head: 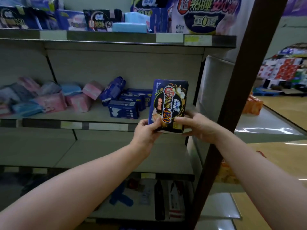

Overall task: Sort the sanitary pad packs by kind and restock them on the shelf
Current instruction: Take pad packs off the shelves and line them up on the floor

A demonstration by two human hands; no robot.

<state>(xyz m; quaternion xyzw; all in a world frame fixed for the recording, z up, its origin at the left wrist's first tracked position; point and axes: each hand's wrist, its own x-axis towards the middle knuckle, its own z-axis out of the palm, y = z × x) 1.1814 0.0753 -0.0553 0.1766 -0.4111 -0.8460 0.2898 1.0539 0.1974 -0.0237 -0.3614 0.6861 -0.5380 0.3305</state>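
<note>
A dark blue pad pack marked 420 (168,100) stands upright in front of the middle shelf (74,124), at its right end. My left hand (147,131) pinches its lower left corner, thumb on the front. My right hand (196,124) grips its lower right edge. On the middle shelf behind lie several dark blue packs (126,103), and pink packs (79,101) and light blue packs (27,108) are heaped to the left.
The top shelf (116,37) carries dark packs, two light blue packs (130,26) and a large white pack (204,14). A brown post (232,103) slants down the right. Boxes lie on the bottom shelf (149,195). Stacked cartons (282,70) stand far right.
</note>
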